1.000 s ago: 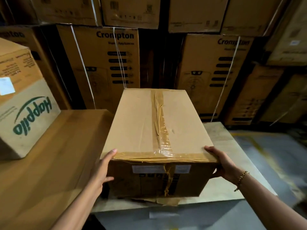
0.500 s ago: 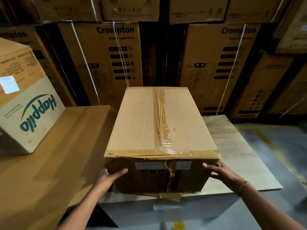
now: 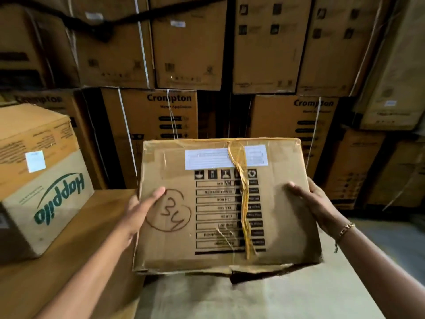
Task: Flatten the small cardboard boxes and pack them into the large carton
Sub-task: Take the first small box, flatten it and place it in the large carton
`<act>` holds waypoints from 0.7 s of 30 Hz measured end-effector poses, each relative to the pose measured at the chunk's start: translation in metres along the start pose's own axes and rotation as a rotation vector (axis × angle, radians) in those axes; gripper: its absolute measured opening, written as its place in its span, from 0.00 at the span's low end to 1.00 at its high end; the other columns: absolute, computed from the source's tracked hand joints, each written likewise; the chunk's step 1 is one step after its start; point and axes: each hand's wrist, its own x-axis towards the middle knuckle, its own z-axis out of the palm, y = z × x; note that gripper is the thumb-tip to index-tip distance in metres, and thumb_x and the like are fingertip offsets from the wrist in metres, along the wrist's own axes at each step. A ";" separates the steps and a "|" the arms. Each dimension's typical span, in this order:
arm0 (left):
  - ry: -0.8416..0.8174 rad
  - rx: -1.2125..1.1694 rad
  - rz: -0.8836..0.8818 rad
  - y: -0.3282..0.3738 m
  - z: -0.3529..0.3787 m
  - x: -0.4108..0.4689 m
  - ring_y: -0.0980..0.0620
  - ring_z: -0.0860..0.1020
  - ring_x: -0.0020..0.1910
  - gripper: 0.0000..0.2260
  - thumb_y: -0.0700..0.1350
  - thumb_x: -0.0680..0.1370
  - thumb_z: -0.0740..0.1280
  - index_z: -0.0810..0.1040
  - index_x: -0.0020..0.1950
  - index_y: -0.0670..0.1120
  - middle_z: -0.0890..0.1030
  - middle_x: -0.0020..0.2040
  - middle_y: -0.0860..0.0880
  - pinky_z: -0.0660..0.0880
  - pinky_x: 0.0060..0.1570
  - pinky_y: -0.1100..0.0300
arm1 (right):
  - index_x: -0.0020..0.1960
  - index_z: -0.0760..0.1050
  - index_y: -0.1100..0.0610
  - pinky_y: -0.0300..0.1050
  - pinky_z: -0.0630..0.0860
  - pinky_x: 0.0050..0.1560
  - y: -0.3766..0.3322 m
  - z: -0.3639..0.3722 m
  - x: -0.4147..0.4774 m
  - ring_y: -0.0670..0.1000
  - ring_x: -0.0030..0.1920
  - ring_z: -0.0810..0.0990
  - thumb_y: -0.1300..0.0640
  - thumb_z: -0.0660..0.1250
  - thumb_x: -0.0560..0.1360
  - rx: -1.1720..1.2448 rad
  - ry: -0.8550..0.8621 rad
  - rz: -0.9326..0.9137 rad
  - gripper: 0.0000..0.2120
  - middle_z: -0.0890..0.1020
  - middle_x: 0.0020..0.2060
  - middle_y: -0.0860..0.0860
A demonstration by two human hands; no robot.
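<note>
**Item: cardboard box (image 3: 220, 215).** Held at the centre of the view, with one printed face turned towards the camera. A white label (image 3: 207, 158) is fixed near the upper edge of that face. A crumpled strip of yellowed tape (image 3: 241, 199) is run down over the label and the printed table below it. A hand-drawn circle enclosing "34" (image 3: 171, 211) is marked on the left part of the face. The lower edge is torn, with a dark gap shown at the lower right. Whether that edge touches the desk (image 3: 253, 300) beneath cannot be told.

**Left hand (image 3: 142, 208).** Placed on the left edge of the box. The thumb is laid across the face, its tip touching the drawn circle, and the fingers are hidden behind the edge. The box is gripped.

**Right hand (image 3: 312, 203).** Placed on the right edge, level with the left hand. The thumb is pressed on the face and the fingers are wrapped behind. The box is gripped, and so lies between the two hands. A chain bracelet (image 3: 345, 230) is worn on this wrist.

**Surroundings.** A box printed "Happilo" (image 3: 43, 180) is set at the left on a brown cardboard surface (image 3: 57, 272), apart from the held box. Strapped cartons printed "Crompton" (image 3: 158, 125) are stacked at the far side, with more cartons piled above them.
</note>
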 end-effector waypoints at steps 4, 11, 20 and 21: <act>0.007 0.026 -0.014 0.043 0.000 0.025 0.46 0.85 0.43 0.25 0.66 0.64 0.76 0.82 0.52 0.51 0.87 0.45 0.48 0.82 0.45 0.53 | 0.62 0.76 0.46 0.64 0.81 0.55 -0.042 -0.001 0.032 0.59 0.52 0.85 0.32 0.77 0.62 -0.055 0.054 0.057 0.33 0.85 0.53 0.54; -0.184 0.012 -0.096 0.075 -0.001 0.064 0.42 0.83 0.40 0.14 0.53 0.80 0.64 0.83 0.52 0.44 0.86 0.43 0.42 0.78 0.45 0.53 | 0.65 0.74 0.54 0.52 0.81 0.47 -0.078 -0.004 0.065 0.60 0.45 0.84 0.35 0.72 0.69 -0.129 -0.007 0.309 0.33 0.85 0.51 0.58; -0.271 0.069 -0.153 0.091 -0.003 0.092 0.48 0.83 0.29 0.13 0.49 0.83 0.62 0.79 0.56 0.41 0.85 0.34 0.45 0.79 0.26 0.62 | 0.63 0.77 0.59 0.50 0.81 0.48 -0.099 -0.007 0.091 0.58 0.41 0.86 0.30 0.69 0.69 -0.321 -0.051 0.394 0.37 0.86 0.46 0.58; -0.294 0.061 -0.142 0.090 -0.004 0.093 0.48 0.84 0.29 0.14 0.50 0.83 0.61 0.78 0.58 0.40 0.85 0.34 0.45 0.79 0.26 0.62 | 0.62 0.77 0.59 0.48 0.81 0.43 -0.099 -0.007 0.090 0.57 0.37 0.86 0.30 0.66 0.71 -0.304 -0.071 0.411 0.34 0.87 0.42 0.57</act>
